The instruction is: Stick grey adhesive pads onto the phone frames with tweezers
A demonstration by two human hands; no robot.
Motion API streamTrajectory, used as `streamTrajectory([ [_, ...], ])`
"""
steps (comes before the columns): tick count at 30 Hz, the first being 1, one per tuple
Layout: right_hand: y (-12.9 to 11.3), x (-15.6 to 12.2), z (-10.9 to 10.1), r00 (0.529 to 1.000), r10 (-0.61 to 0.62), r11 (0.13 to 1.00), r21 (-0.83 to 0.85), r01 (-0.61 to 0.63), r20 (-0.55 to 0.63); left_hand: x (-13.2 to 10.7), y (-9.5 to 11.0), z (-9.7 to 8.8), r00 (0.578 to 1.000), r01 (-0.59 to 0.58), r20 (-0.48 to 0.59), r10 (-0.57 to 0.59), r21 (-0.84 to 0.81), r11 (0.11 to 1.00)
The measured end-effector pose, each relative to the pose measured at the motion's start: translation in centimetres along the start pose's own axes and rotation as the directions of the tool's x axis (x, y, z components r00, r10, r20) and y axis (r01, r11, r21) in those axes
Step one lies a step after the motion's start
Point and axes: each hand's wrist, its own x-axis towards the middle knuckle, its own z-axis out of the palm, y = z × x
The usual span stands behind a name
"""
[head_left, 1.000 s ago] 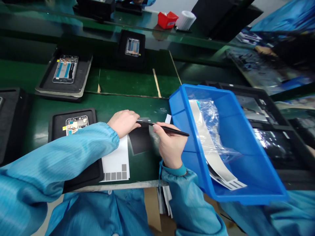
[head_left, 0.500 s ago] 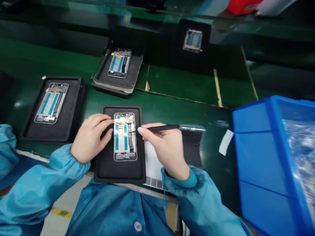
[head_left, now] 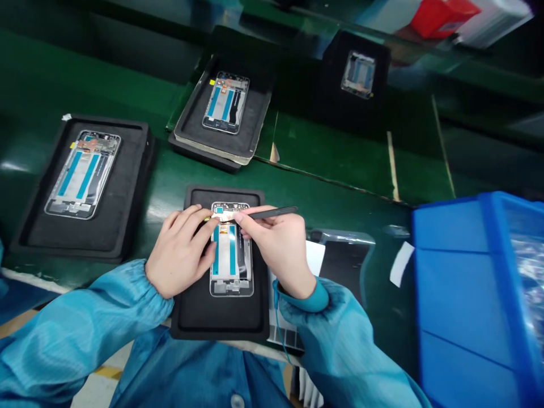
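An open phone body (head_left: 244,272) with two blue strips lies on a black foam tray (head_left: 221,323) in front of me. My left hand (head_left: 182,243) rests over the phone's left edge, thumb apart from the fingers, fingertips on its upper part. A small yellow tab (head_left: 208,219) shows by those fingertips. My right hand (head_left: 276,238) grips slim black tweezers (head_left: 274,212) like a pen. Their tip points left at the phone's upper board, close to my left index finger; whether it touches is too small to tell.
More phone bodies lie on black trays at the left (head_left: 83,175), the back (head_left: 226,102) and the far right back (head_left: 359,73). A blue bin (head_left: 463,283) with clear plastic stands at the right. A dark sheet (head_left: 346,266) and a white strip (head_left: 402,264) lie on the green bench.
My left hand has moved right, onto the phone's upper part. The tweezers' tip has gone from the middle of the phone up to its upper board. The whole view has shifted.
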Motion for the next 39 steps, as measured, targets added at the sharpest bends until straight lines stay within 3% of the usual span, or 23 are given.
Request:
streamTrajectory([
  [20, 0.02, 0.02, -0.06, 0.999, 0.039, 0.999, 0.034, -0.039, -0.001, 0.10, 0.15, -0.05, 1.000, 0.012, 0.014, -0.012, -0.006, 1.000],
  [33, 0.64, 0.19, -0.16, 0.999, -0.032, 0.998, -0.047, 0.033, 0.009, 0.08, 0.10, -0.14, 1.000, -0.008, 0.029, 0.007, 0.026, 1.000],
  [39, 0.60, 0.29, 0.05, 0.998, -0.066, 0.994, -0.088, 0.065, -0.002, 0.09, 0.44, -0.39, 0.997, -0.043, 0.062, 0.036, 0.122, 0.992],
])
